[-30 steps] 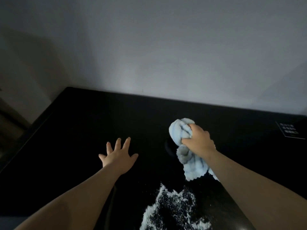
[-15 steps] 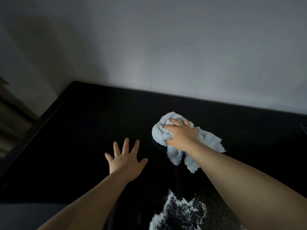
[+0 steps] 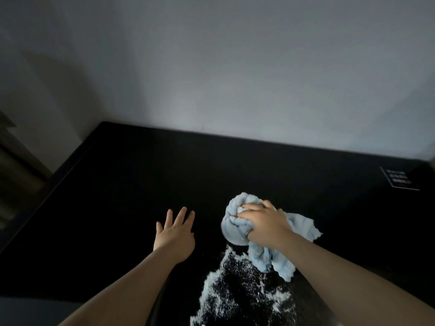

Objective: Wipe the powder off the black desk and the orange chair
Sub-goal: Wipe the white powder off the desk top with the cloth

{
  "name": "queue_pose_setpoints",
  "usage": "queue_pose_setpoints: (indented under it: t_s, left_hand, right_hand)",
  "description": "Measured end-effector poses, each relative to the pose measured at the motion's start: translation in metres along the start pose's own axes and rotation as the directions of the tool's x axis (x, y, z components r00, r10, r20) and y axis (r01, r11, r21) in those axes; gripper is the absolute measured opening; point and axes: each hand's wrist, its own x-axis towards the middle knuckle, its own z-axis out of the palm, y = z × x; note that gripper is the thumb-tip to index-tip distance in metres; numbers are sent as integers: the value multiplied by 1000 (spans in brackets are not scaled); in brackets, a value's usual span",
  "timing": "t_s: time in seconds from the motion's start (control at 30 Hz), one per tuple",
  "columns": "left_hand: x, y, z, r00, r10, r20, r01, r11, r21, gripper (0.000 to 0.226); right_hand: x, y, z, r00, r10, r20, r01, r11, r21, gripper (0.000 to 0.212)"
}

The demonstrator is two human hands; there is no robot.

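Gripping a crumpled light-blue cloth, the right hand is seen pressed down on the black desk, fingers curled over the bunched top of the fabric. Loose ends of the cloth are spread out from under the hand on the side away from the left hand and trail back along the right forearm. White powder is scattered on the desk just nearer the camera than the cloth; its far tip is almost touching the cloth's lower edge, and its thickest ridge is seen along the side toward the left forearm. The left hand is laid flat on the desk beside the cloth, fingers straight and spread, nothing held. A clear gap of bare desk is left between that hand and the cloth. A small dark card with white lettering is placed on the desk well beyond the cloth, toward the far right corner; its text cannot be read. A pale wall is met by the desk's far edge. The orange chair is not in view.
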Motion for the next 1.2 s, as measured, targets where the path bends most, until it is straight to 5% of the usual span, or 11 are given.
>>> queue_pose_setpoints:
  t_s: [0.3, 0.4, 0.5, 0.6, 0.7, 0.83, 0.9, 1.0, 1.1, 1.2]
  left_hand:
    - [-36, 14, 21, 996, 88, 32, -89, 996, 30, 56]
    - [-45, 16, 25, 993, 113, 47, -115, 992, 55, 55]
    - [-52, 17, 30, 991, 126, 51, -130, 989, 65, 55]
    - [-56, 18, 31, 990, 129, 57, -134, 987, 88, 55]
    - [-59, 19, 33, 988, 143, 61, -149, 983, 105, 55]
    - [-61, 18, 39, 985, 161, 60, -166, 981, 99, 55]
    - [-61, 18, 39, 985, 165, 54, -169, 983, 75, 54]
    - [-63, 17, 37, 982, 176, 62, -180, 981, 70, 53]
    - [-68, 18, 37, 970, 217, 113, -230, 966, 116, 51]
    - [-74, 18, 39, 970, 221, 98, -225, 974, 32, 51]
  right_hand:
    - [-65, 8, 18, 998, -47, 45, 34, 966, 255, 43]
    - [-83, 15, 11, 987, -77, 143, -12, 844, 536, 30]
    - [-98, 35, 1, 999, 48, 16, -47, 753, 657, 32]
    - [-105, 62, 3, 960, 240, -147, -91, 756, 648, 34]
    - [-109, 69, 27, 910, 398, -116, -267, 777, 570, 31]
    - [-109, 29, 59, 910, 361, -205, -251, 872, 420, 26]
    - [-110, 9, 58, 941, 302, -153, -179, 826, 535, 20]
    - [-120, -5, 46, 948, 307, -86, -127, 611, 781, 18]
    - [-133, 10, 39, 884, 429, -188, -132, 612, 780, 21]
    - [-148, 47, 42, 762, 628, -155, -356, 607, 710, 33]
